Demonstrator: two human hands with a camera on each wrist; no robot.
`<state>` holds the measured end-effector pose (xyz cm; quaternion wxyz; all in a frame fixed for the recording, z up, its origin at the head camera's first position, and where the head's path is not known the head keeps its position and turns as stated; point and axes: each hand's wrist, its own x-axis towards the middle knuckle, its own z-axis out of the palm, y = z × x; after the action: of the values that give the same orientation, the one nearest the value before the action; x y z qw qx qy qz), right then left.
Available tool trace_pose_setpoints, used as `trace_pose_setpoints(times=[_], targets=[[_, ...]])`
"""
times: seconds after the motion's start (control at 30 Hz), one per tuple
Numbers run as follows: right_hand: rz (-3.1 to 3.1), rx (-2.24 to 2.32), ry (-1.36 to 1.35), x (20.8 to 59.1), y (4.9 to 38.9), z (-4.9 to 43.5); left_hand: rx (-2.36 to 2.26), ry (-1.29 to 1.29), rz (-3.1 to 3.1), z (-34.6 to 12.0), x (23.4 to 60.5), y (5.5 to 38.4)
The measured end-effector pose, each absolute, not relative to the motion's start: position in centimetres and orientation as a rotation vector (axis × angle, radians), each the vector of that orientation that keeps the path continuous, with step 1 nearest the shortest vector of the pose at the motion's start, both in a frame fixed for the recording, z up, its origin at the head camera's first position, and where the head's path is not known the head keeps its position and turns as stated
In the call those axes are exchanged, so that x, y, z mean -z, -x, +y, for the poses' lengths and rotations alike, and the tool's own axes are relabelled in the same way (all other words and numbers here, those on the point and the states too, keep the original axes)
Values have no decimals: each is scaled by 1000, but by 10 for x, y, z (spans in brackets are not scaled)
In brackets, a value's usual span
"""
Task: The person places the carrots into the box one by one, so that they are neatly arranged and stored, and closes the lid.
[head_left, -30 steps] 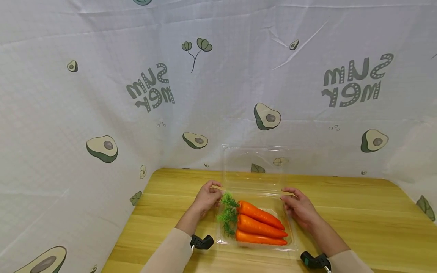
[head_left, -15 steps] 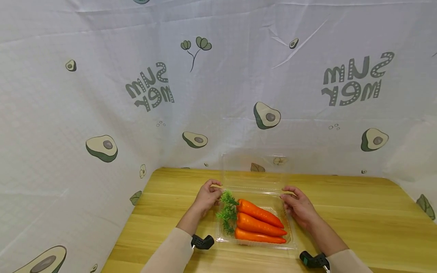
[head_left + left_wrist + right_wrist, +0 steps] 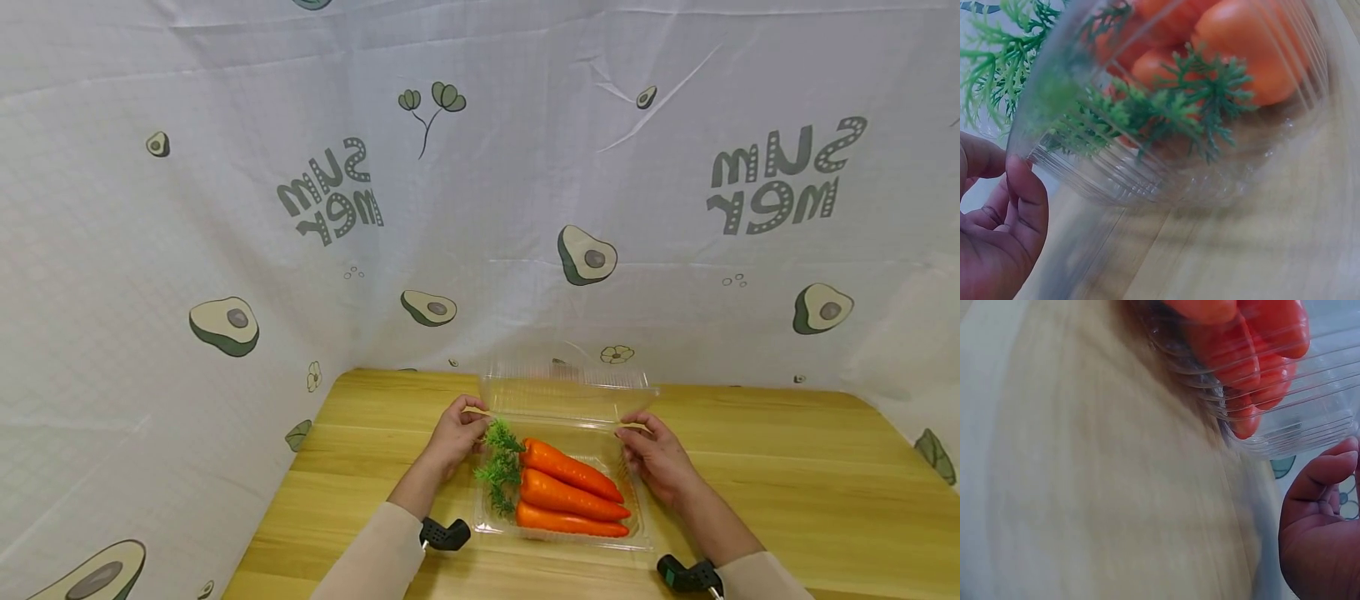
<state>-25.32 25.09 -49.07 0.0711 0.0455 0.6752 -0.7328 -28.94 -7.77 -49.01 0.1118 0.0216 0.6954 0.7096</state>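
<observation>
A clear plastic clamshell box (image 3: 637, 527) lies on the table with its lid (image 3: 566, 402) raised at the far side. Three orange carrots (image 3: 573, 493), side by side, fill its base. Their feathery green tops (image 3: 498, 471) point left. My left hand (image 3: 456, 435) pinches the box's back left corner between thumb and finger, plain in the left wrist view, where the greens show through the plastic (image 3: 1110, 169). At the back right corner my right hand (image 3: 662, 460) grips the edge; in the right wrist view its thumb meets the ribbed plastic (image 3: 1297, 434), though the fingertips are partly cut off.
The wooden table (image 3: 780, 475) extends to both sides of the box. A white cloth (image 3: 495, 200) printed with avocados hangs behind and at the left. Black wrist cameras (image 3: 446, 533) sit at both cuffs.
The lid has changed its tilt: its upper edge now appears lower and wider than a second ago. Both hands stay at the back corners, and the carrots lie as before.
</observation>
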Motion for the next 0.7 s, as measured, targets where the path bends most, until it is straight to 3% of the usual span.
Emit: trace_pose_setpoints(times=[0.7], targets=[[1987, 2317, -130, 498, 249, 250, -2073, -79, 2103, -80, 494, 284]])
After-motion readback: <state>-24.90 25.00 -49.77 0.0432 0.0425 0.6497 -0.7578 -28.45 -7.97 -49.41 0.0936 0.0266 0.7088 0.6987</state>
